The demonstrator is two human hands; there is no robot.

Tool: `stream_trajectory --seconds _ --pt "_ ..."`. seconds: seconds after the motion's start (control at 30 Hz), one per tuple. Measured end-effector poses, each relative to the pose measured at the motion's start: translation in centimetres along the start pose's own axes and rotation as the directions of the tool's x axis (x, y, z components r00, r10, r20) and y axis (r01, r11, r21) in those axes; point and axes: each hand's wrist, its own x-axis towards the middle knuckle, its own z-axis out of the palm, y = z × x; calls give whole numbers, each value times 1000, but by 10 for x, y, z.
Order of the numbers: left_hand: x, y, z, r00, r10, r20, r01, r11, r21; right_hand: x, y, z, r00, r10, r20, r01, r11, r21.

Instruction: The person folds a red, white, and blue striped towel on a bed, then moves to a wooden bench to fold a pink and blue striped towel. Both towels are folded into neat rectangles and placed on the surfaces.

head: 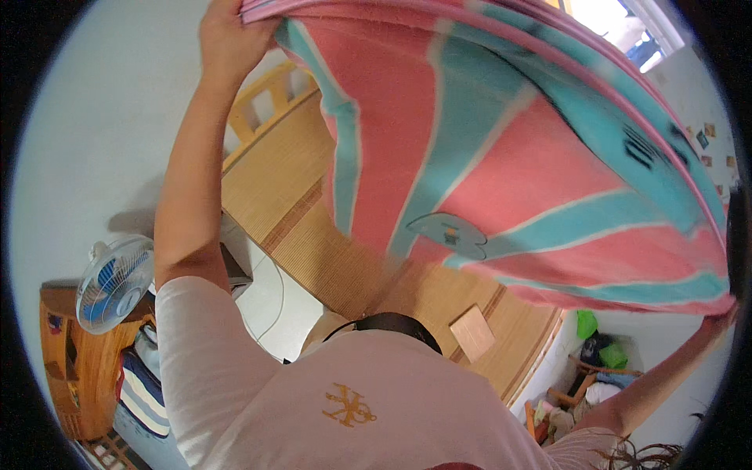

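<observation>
A pink and teal striped fleece-like blanket point(388, 129) with a pink bound edge is spread in the air between my raised hands. My left hand point(235, 44) grips its upper left corner, near the picture's top edge. At the far right, my right hand point(721, 317) holds the opposite side; its fingers are mostly hidden by the cloth and the dark rim. Part of the blanket's lower edge is blurred. Under it, a woven bamboo mat point(305, 247) with brown bands covers a bed. On the mat lies a flat tan square point(473, 333).
A yellow wooden bed rail point(267, 114) stands along the far left end. To the left, an electric fan point(114, 285) is by a wooden cabinet point(100, 364). A white cable point(279, 294) runs across the floor. Clothes and a wooden chair point(573, 390) are at lower right.
</observation>
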Motion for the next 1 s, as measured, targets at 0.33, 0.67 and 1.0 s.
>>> stream_trajectory --seconds 0.33,0.67,1.0 --pt "-241 7 -48 752 20 659 -162 975 155 -176 132 -28 946 320 -44 -318 947 49" --pt "-601 -21 37 273 -532 801 459 804 377 -362 287 12 604 796 -50 -796 605 26" --pt "-621 -21 16 458 -534 710 478 822 310 -342 267 32 640 758 126 -761 648 -28"
